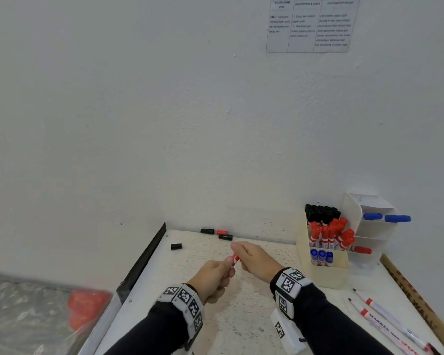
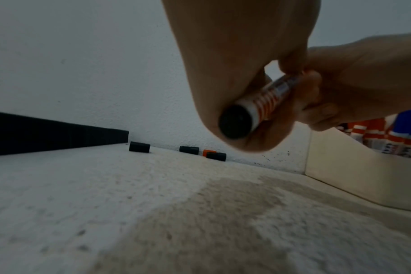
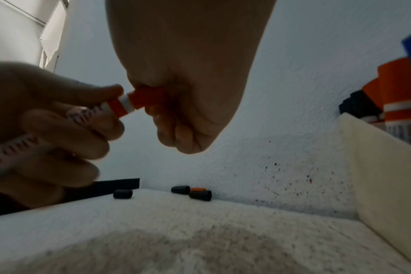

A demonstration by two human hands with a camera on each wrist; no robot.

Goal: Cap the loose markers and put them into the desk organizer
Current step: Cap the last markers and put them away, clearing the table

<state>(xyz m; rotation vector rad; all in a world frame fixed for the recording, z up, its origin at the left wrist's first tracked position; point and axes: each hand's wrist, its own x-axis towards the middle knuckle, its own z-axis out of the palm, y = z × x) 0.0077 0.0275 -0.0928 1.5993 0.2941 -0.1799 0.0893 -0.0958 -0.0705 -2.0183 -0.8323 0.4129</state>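
Pressing a red cap (image 3: 150,98) onto a marker (image 3: 101,111), a person works above the middle of the tabletop (image 1: 215,316), the left hand (image 1: 212,278) wrapped around the white barrel and the right hand (image 1: 254,258) clenched over the cap at the barrel's tip. The right wrist view shows the cap sitting against the marker's white collar, though whether it has clicked fully home cannot be told from the frames.

Against the far wall lie three black caps (image 1: 207,231) and one more red cap (image 1: 222,232), all loose. Two uncapped markers (image 1: 379,311) rest on the tabletop by the person's right forearm, near a wooden ruler (image 1: 415,293) along the right edge. The cream organizer (image 1: 326,275) stands at the right against the wall, its front compartments already holding black, red and blue capped markers upright; behind it a white tiered rack (image 1: 354,208) carries two blue markers and a red one lying flat.

The step in hand appears to be the capping itself, with much of the job seemingly done, judging by the crowded organizer. The next move likely calls for a firm final push along the barrel's axis, then a short carry to the right and a drop, cap up, among the red markers (image 1: 328,234) in the middle compartment. After that, the two bare markers still need matching caps from the far wall.
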